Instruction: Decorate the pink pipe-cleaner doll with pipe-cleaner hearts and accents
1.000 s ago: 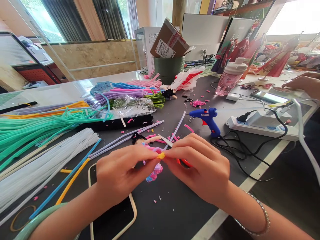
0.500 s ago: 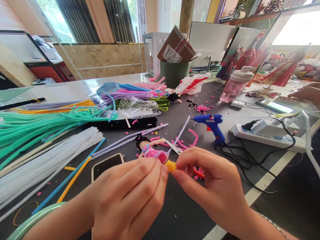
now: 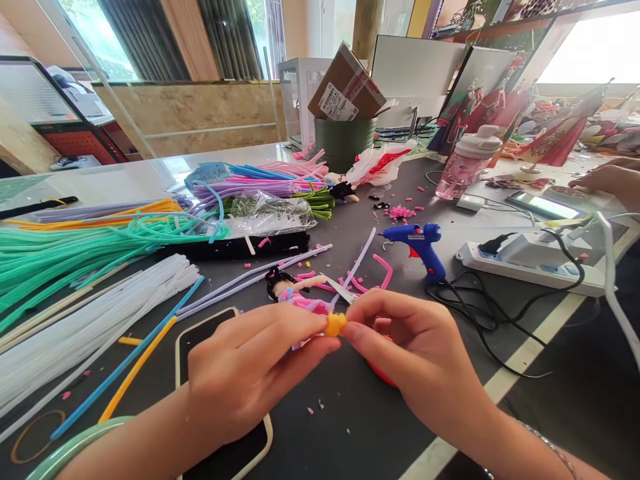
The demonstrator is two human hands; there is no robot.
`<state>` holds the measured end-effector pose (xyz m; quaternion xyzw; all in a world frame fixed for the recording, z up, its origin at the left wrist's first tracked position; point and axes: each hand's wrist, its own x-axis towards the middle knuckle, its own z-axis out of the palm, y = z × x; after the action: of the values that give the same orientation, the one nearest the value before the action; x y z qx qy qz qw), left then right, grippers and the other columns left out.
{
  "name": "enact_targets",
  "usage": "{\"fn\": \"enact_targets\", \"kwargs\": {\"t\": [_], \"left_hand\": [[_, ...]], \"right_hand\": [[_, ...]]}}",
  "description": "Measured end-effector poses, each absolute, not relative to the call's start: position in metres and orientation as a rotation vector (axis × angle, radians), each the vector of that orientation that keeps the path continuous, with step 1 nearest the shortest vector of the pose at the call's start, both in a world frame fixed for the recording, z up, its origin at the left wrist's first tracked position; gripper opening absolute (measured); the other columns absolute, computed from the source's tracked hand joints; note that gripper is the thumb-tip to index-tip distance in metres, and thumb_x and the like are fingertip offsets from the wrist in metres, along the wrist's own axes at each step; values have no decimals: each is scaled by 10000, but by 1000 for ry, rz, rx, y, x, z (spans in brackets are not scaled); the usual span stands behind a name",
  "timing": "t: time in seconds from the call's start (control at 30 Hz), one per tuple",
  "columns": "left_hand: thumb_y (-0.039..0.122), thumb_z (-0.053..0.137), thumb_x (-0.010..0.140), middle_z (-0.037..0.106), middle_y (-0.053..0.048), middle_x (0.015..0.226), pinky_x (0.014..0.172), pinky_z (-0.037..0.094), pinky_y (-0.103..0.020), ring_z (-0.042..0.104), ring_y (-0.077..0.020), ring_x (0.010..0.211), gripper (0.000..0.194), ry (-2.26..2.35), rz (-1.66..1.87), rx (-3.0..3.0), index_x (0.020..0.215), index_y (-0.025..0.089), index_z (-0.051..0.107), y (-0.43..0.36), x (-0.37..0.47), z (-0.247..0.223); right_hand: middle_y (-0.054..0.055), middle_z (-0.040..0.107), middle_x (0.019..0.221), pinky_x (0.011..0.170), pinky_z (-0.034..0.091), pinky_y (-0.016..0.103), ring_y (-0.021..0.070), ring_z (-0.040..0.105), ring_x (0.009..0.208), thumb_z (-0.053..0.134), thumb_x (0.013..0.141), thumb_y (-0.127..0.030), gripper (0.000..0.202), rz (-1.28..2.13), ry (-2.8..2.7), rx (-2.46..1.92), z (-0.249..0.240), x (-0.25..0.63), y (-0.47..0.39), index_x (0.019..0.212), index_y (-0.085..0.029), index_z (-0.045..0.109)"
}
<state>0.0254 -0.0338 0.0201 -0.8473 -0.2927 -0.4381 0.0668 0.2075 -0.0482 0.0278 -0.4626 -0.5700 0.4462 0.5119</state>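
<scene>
A small fuzzy yellow piece [image 3: 335,325] is pinched between both hands. My left hand [image 3: 255,353] grips its left side between thumb and fingers, palm turned down. From the right, my right hand [image 3: 417,347] holds the other side with thumb and index finger. Just beyond the fingers lies a doll [image 3: 295,297] with black hair and a pink dress, its lower part hidden behind my left hand. Scissors [image 3: 345,291] with red handles lie open-side up behind my right hand, mostly covered. Beneath my left hand rests a phone [image 3: 245,453].
Bundles of green [image 3: 75,243] and white pipe cleaners [image 3: 120,313] spread on the left. A blue glue gun [image 3: 423,247] stands beyond my right hand, near a power strip [image 3: 540,267] and black cables. Another person's hand [image 3: 607,180] is at the right edge.
My left hand has opened out its grip and turned, uncovering more of the phone. The yellow piece remains between both hands, slightly further left. The view has shifted a little.
</scene>
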Motion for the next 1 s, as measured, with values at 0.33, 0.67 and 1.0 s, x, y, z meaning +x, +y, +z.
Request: {"fn": "enact_targets", "kwargs": {"t": [0.33,0.67,1.0], "left_hand": [[164,603,940,775,31,796,700,571,-121,718,-77,646,70,-917,-1358,-2651,948,189,667,-36,31,21],[146,620,927,771,27,799,721,576,-139,722,-85,669,71,-918,-1351,-2660,950,186,674,-36,26,16],[150,614,935,766,34,797,695,565,-129,712,-73,663,68,-889,-1367,-2644,953,190,666,-34,28,13]], "right_hand": [[-44,607,596,426,307,169,56,416,499,642,769,-195,82,1215,-1362,-1041,22,211,-45,699,-179,683],[-42,603,610,469,340,169,61,456,541,669,793,-239,102,1241,-1399,-1019,20,214,-41,714,-176,689],[-61,664,644,517,411,163,71,506,561,677,825,-225,92,1021,-1536,-1037,17,215,-42,736,-216,699]]}}
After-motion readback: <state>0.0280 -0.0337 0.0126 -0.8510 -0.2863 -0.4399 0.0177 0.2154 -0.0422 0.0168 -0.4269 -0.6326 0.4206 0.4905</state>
